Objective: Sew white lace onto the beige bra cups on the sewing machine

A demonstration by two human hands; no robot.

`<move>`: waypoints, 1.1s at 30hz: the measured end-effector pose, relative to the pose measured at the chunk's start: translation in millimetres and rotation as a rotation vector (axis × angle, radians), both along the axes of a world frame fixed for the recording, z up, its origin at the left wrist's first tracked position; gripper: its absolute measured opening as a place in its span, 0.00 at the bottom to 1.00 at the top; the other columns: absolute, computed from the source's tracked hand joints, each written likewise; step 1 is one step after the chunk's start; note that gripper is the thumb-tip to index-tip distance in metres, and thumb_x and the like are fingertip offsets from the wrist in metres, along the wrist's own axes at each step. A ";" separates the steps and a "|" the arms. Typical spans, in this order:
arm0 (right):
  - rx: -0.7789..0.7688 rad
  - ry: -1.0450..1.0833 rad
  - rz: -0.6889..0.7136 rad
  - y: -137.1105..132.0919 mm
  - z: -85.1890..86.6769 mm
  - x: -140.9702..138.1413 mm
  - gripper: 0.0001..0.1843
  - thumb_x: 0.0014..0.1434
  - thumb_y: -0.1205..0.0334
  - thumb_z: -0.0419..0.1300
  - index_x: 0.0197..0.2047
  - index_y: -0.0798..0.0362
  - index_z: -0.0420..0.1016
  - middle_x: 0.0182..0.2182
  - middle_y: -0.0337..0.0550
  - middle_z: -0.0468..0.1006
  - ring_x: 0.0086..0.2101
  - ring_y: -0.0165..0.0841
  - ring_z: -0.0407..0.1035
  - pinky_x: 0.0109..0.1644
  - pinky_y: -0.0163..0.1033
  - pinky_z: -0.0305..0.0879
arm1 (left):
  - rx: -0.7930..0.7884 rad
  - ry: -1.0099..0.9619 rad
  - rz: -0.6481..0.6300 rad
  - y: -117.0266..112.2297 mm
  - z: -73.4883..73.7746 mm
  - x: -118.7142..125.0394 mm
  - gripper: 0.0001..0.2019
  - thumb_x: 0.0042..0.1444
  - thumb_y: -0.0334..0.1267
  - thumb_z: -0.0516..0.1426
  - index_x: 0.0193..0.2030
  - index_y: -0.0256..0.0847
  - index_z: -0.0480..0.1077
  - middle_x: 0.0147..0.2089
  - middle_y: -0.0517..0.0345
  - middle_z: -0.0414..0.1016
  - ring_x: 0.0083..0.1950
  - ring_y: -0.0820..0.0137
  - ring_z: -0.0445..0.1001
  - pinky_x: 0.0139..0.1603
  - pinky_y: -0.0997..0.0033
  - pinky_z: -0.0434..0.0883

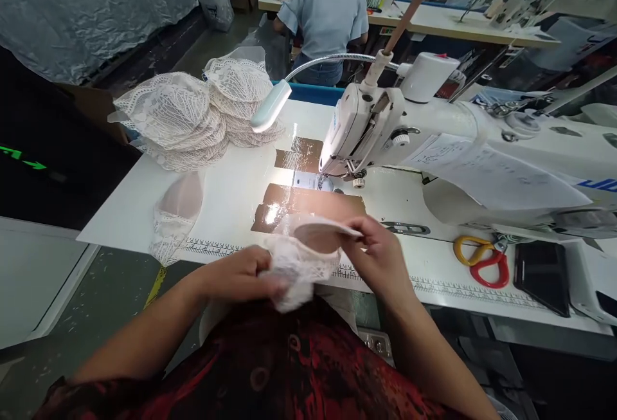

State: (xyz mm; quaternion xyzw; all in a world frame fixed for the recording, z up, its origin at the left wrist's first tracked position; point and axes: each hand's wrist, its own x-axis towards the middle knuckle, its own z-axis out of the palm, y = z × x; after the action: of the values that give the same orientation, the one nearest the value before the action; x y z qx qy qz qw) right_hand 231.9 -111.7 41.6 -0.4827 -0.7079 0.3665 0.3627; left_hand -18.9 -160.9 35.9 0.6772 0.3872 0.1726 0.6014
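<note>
Between my two hands, over the front edge of the sewing table [231, 195], is a white lace bra cup [315, 253] with a smooth pale inside. My left hand [245, 275] is closed on its bunched lace side, which is blurred by motion. With thumb and fingers my right hand [373, 246] pinches the cup's upper right edge. Beyond them stands a white sewing machine [357, 130], its needle area lit and apart from the cup. Another lace cup [178, 208] lies alone at the table's left edge.
Stacks of lace cups [173, 118] sit at the back left. A lamp [272, 106] on a bendy neck hangs over the table. To the right lie scissors [486, 262], a thread snipper [407, 228] and a black phone [540, 275]. A person [330, 15] sits ahead at another table.
</note>
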 end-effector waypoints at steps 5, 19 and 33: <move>-0.575 0.303 0.502 1.6 -17.2 -10.6 0.08 0.52 0.58 0.63 0.33 0.52 0.72 0.27 0.36 0.72 0.28 0.28 0.66 0.33 0.34 0.63 | -0.035 -0.348 0.008 -2.4 9.7 11.0 0.41 0.52 0.44 0.63 0.70 0.50 0.48 0.58 0.45 0.67 0.43 0.67 0.74 0.40 0.70 0.73; -0.422 0.263 0.672 0.4 -26.4 -5.8 0.20 0.65 0.47 0.48 0.42 0.51 0.74 0.36 0.43 0.74 0.36 0.35 0.68 0.43 0.40 0.65 | 0.045 -0.308 0.723 15.7 -34.0 37.2 0.20 0.61 0.53 0.52 0.28 0.37 0.64 0.25 0.62 0.59 0.25 0.77 0.56 0.22 0.78 0.57; -0.400 0.299 0.522 6.0 -28.4 -15.4 0.14 0.59 0.53 0.59 0.29 0.54 0.73 0.30 0.39 0.72 0.31 0.30 0.65 0.35 0.35 0.62 | 0.284 -0.149 0.344 21.9 -30.0 26.7 0.19 0.66 0.47 0.44 0.28 0.37 0.61 0.25 0.62 0.58 0.25 0.76 0.56 0.25 0.75 0.57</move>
State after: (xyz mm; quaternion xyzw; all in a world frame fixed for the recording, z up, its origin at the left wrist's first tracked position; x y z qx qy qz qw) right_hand 216.5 -105.7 13.2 -0.2883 -0.6608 0.6445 0.2548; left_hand 7.8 -139.0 5.9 0.6643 0.4236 0.3748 0.4887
